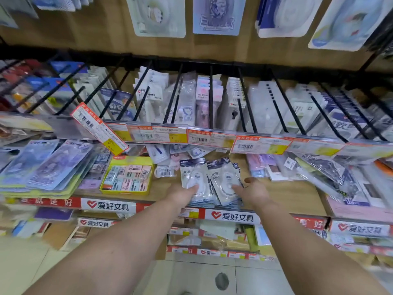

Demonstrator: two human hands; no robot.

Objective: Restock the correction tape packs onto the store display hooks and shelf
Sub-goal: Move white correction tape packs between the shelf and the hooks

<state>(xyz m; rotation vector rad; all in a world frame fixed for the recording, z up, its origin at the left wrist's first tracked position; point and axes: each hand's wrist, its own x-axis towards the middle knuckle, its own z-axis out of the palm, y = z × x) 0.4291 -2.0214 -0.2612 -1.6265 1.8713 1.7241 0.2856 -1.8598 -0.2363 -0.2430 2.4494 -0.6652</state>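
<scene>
**Two stacks of correction tape squared up on the stationery shelf**

A person's left hand [184, 193] and right hand [253, 191] reach onto the wooden shelf [293, 196], each at its own stack of correction tape packs. The left pack stack [194, 177] lies under the left thumb, with the fingers seemingly beneath its near edge; the grip looks like a light pinch. The right pack stack [225, 179], touching its neighbour, sits just beside the right hand, whose fingers are spread and relaxed with the tips on the front pack's blister.

The step in hand appears to be settling both stacks flat. Done well, it means keeping the edges aligned, faces up, and the near ends back from the shelf lip so nothing slides off. Any packs bound for the black display hooks [210, 99] above the hands need their hang holes lined up first.

Each pack front reads "30米". To the left of the left hand stands a yellow tray [127, 161] of small barcoded items. Below the wrists, the red shelf strip [232, 216] reads "爱好文具". Above the hands, orange price tags [257, 144] carry barcodes; one tilted tag [100, 128] shows "4.30".
</scene>
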